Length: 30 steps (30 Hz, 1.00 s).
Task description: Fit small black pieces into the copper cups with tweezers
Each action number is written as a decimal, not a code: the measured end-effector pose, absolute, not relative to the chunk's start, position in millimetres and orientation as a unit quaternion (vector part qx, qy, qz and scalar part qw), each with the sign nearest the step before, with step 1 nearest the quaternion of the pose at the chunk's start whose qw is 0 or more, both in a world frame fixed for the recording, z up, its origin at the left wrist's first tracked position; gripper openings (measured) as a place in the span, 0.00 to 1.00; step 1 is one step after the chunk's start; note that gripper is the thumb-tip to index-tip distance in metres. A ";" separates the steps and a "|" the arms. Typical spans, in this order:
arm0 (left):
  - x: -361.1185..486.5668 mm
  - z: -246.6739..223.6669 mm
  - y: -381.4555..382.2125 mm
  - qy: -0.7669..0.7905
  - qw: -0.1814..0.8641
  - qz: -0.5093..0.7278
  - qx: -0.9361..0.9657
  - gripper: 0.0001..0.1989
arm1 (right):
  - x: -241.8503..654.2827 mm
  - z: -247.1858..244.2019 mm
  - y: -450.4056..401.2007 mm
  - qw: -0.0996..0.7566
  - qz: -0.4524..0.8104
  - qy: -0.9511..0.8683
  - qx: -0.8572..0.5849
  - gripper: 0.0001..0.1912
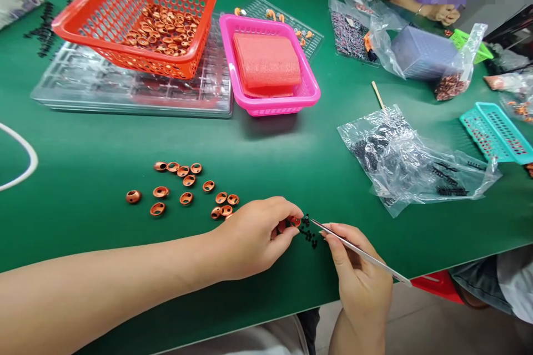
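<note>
- Green work table [104,144], viewed from above; near edge runs along the bottom of the view.
- Orange basket [133,16] at 11 o'clock, part-filled with copper-coloured rings, resting on clear plastic trays [83,89].
- Loose copper rings [183,188] scattered on the mat at 9 o'clock of the left hand.
- Pink basket [270,66] at 12 o'clock, red foam pad inside.
- Left hand [254,238]: fingers closed, pinching one small orange ring [293,222] at the fingertips.
- Small black parts [310,236] lying between the two hands, just beside the ring.
- Right hand [358,277]: fingers closed on metal tweezers [358,252], tips at the black parts, near the ring.
- Clear plastic bags [408,161] at 2 o'clock.
- Another person's hands [445,13] at 1 o'clock, far edge.
</note>
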<state>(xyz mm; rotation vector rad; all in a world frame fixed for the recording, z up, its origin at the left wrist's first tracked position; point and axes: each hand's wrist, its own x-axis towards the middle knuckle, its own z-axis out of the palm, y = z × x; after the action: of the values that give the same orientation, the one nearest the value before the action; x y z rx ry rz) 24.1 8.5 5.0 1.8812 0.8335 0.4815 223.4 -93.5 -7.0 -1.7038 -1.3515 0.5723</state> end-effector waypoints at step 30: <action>25.2 4.1 7.8 0.349 0.490 0.193 0.775 0.08 | 218.6 -9.8 -94.7 0.403 0.152 -0.628 -0.649 0.13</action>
<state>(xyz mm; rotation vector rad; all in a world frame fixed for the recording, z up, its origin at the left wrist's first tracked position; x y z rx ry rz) 25.2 7.8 4.1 1.8817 0.8483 0.4686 218.6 -94.7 -9.8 -1.6393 -1.5861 0.3839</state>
